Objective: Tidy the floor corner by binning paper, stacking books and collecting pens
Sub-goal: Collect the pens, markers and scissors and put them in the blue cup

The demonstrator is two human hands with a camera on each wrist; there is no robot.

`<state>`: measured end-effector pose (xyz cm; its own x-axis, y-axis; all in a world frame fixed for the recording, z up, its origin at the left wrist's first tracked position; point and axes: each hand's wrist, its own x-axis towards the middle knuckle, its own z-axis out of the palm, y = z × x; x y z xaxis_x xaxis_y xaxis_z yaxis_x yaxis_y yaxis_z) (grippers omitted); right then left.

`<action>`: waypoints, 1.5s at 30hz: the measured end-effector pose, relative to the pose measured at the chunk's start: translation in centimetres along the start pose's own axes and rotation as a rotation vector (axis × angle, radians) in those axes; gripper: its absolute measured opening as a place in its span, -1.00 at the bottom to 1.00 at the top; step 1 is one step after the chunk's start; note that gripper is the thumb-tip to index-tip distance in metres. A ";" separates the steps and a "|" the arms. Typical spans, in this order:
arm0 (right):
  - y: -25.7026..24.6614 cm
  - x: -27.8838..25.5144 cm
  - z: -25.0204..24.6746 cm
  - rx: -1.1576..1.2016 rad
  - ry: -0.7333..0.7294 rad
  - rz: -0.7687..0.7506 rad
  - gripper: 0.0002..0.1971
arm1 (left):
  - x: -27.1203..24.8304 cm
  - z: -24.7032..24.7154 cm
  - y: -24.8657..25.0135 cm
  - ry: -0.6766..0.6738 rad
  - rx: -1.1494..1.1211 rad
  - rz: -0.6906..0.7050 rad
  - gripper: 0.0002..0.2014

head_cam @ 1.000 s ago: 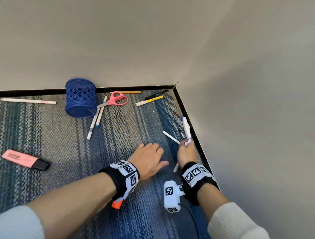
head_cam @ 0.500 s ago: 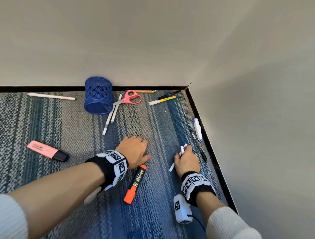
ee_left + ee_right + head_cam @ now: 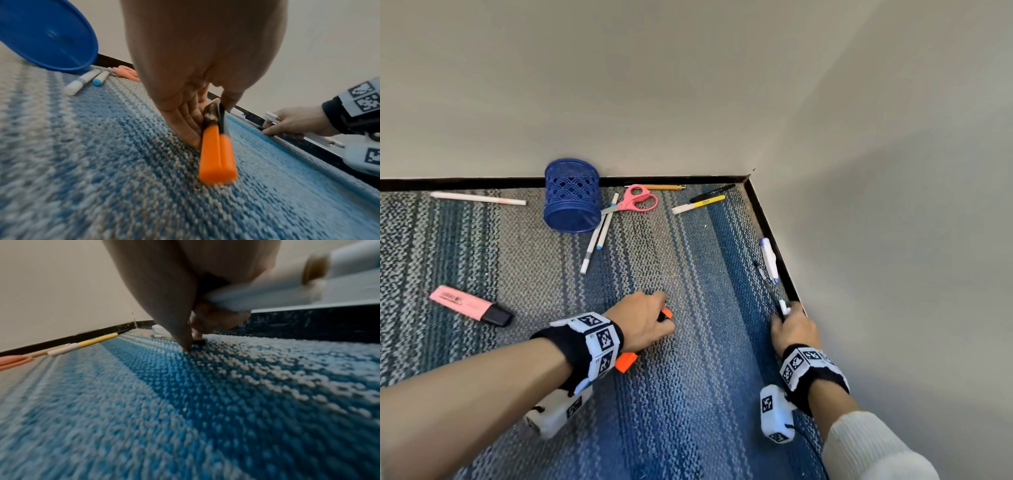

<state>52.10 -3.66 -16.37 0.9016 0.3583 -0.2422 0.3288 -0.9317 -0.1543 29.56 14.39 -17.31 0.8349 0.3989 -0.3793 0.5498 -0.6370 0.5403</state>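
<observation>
My left hand (image 3: pixel 645 320) is down on the carpet and pinches an orange marker (image 3: pixel 217 154) between fingers and thumb; the marker's ends stick out on either side of the hand (image 3: pixel 626 362). My right hand (image 3: pixel 789 325) is by the black skirting at the right wall and grips a white pen (image 3: pixel 267 288). One of its fingertips (image 3: pixel 186 347) touches down beside a thin black pen (image 3: pixel 199 342) lying on the carpet. A white marker with a blue tip (image 3: pixel 769 258) lies just beyond, along the skirting.
A blue mesh pen cup (image 3: pixel 571 197) lies on its side by the back wall, with pink scissors (image 3: pixel 637 200) and two white pens (image 3: pixel 595 240) beside it. A yellow pen (image 3: pixel 698 205) and a pencil (image 3: pixel 661 187) lie near the corner, a pink highlighter (image 3: pixel 469 305) at left.
My left hand has come down over the orange marker and taken hold of it. My right hand, still holding the white pen, has moved right to the skirting and the black pen.
</observation>
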 end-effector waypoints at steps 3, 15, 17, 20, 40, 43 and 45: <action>0.5 0.1 0.3 -0.043 -0.030 0.015 -0.66 | -0.1 -0.2 -0.4 0.048 -0.153 0.069 -0.75; -5.6 -5.3 -2.1 1.189 -0.180 0.022 -0.82 | -0.6 -2.4 0.3 0.154 -0.232 0.041 -0.66; -7.0 -5.9 -2.6 1.393 -0.270 0.060 -0.81 | -1.3 -3.0 0.3 0.175 -0.245 0.075 -0.71; -9.2 -7.5 -2.8 1.426 -0.357 -0.070 -0.78 | -2.9 -4.3 0.0 0.104 -0.225 0.059 -0.66; -22.4 -17.9 -4.8 0.045 -0.724 -1.030 -0.56 | -17.1 -11.3 -12.2 0.154 0.292 -0.248 -0.40; -20.9 -18.2 -5.0 0.217 -0.774 -0.875 -0.52 | -17.5 -7.5 -14.6 0.075 0.390 -0.398 -0.41; -19.9 -18.0 -4.2 0.290 -0.716 -0.847 -0.62 | -17.6 -5.6 -14.3 0.099 0.467 -0.465 -0.60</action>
<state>30.49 8.12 -4.88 0.0242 0.9024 -0.4303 0.5936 -0.3593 -0.7201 7.14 20.18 -14.15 0.5238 0.7459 -0.4114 0.8030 -0.5935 -0.0536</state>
